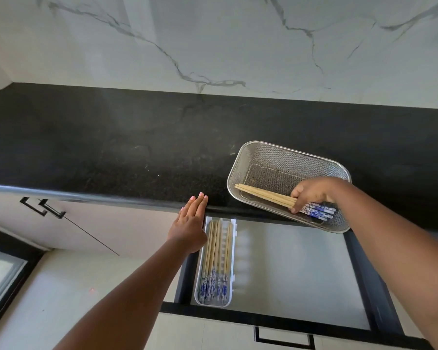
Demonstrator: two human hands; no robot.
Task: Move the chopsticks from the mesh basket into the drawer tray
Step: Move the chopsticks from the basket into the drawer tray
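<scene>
Black speckled stone bench [111, 147] below a white marble wall [213, 41] with grey veins. On the bench, near its front edge and to the right: a shiny silver wire mesh basket [276, 157], long with round corners, tilted a bit. Inside it: a small bunch of light wooden chopsticks with blue and white patterned ends [263, 195], lying across the basket floor, plain tips to the left, patterned ends to the right.

Right hand [314, 195] reaching into the basket from the right. Grip curled closed around the bunch, near the patterned ends, fingers [296, 205] wrapped over the sticks. Cannot tell if the sticks touch the basket floor or sit just above it.

Below the bench edge: an open drawer with a black frame [364, 269] and a pale grey floor. At the drawer's left side: a long narrow white plastic tray [232, 261] with round ends. In the tray: more wooden chopsticks of the same kind [216, 258], lying side by side, patterned ends toward the camera, plain tips toward the bench.

Left hand [190, 223] flat and wide open, fingers straight and together, holding nothing. Fingertips [200, 197] at the front edge of the bench, palm just left of the tray's far end.

To the left: cream cupboard doors with black bar handles [42, 207].
</scene>
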